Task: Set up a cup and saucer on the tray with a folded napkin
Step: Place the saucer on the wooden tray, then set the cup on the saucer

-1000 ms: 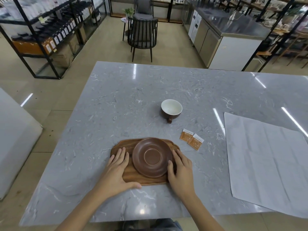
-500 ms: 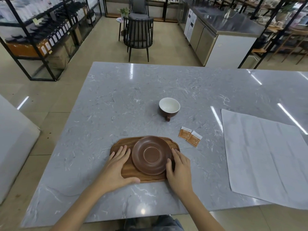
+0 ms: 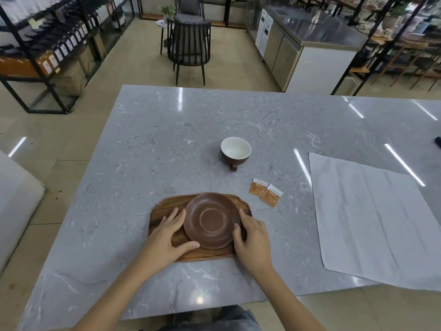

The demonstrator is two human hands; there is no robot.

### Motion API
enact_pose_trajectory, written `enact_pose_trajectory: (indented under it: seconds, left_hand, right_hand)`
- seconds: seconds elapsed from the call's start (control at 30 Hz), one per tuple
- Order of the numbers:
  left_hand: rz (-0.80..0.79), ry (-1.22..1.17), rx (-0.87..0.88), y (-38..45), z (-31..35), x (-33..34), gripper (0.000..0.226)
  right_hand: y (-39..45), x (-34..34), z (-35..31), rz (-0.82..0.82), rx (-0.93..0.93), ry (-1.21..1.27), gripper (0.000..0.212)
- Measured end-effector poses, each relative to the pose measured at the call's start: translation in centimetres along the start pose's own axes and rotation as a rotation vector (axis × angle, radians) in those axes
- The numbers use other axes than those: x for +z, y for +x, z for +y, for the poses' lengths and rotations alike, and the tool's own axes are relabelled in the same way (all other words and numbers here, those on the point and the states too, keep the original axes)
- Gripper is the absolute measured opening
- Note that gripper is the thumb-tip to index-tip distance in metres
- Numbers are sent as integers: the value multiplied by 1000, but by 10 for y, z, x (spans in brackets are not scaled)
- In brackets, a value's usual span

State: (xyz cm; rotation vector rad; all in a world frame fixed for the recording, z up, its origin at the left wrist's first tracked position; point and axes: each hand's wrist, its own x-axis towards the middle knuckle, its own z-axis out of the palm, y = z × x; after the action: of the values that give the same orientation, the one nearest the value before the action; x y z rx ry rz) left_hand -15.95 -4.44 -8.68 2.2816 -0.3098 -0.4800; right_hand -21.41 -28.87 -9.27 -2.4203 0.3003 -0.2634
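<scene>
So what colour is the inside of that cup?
White inside the cup, brown outside; the head view shows it.

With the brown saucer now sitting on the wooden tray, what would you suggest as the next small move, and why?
Probably reach the right hand forward to the brown cup with the white inside and bring it to the round brown saucer. The saucer already lies on the wooden tray between both hands, its centre ring bare, while the cup stands apart on the grey marble table, handle facing the person.

Bright, glare streaks, warped edges
</scene>
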Motion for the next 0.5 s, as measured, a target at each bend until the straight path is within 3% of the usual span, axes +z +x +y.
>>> enact_pose_trajectory:
  seconds: [0.3,0.5]
  left_hand:
    - [22,-39,33,2,-1,-6,110]
    - [27,-39,70,36,14,-54,57]
  right_hand:
    - [-1,1,-2,-24,37,19,45]
    - [37,-21,-1,-10,33,131,34]
